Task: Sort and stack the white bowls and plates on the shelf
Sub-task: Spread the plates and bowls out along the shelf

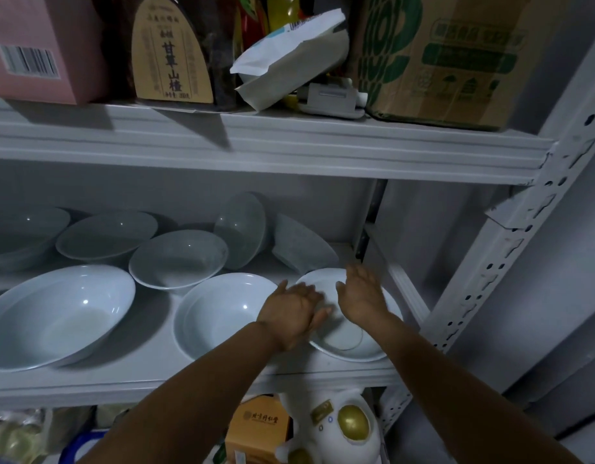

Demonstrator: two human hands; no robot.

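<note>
While your left hand (291, 309) and right hand (361, 296) flank the plate (353, 349) at the shelf's (121, 386) four o'clock, they seem placed to lift it evenly; both released, grasping nothing.

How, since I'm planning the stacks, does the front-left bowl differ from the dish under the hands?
The front-left bowl is deep and wide; the dish is shallower and looks smaller. No hand is near the bowl; the left hand and right hand are open over the dish. Both are plain white and sit rim up.
</note>
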